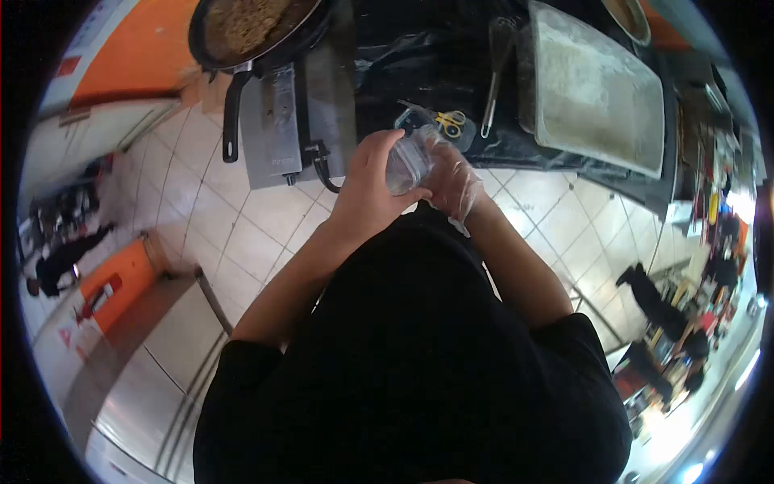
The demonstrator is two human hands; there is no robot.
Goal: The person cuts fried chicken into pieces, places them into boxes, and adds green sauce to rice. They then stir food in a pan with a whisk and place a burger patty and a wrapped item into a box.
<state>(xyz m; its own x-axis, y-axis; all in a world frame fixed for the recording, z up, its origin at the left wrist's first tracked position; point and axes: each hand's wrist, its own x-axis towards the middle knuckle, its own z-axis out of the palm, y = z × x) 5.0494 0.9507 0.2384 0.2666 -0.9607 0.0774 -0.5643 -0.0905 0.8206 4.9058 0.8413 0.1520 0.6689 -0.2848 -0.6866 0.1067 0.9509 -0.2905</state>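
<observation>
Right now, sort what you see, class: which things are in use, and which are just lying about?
In use, judging by the hands:
- clear plastic container, in the left hand
- right hand in a clear glove, beside it

Lying about:
- yellow-handled scissors
- metal whisk
- pale rectangular tray of white powder
- black frying pan

Indoor, moderately bright | glare at right edge | strong fisheye curvature, black corners | periphery soft
</observation>
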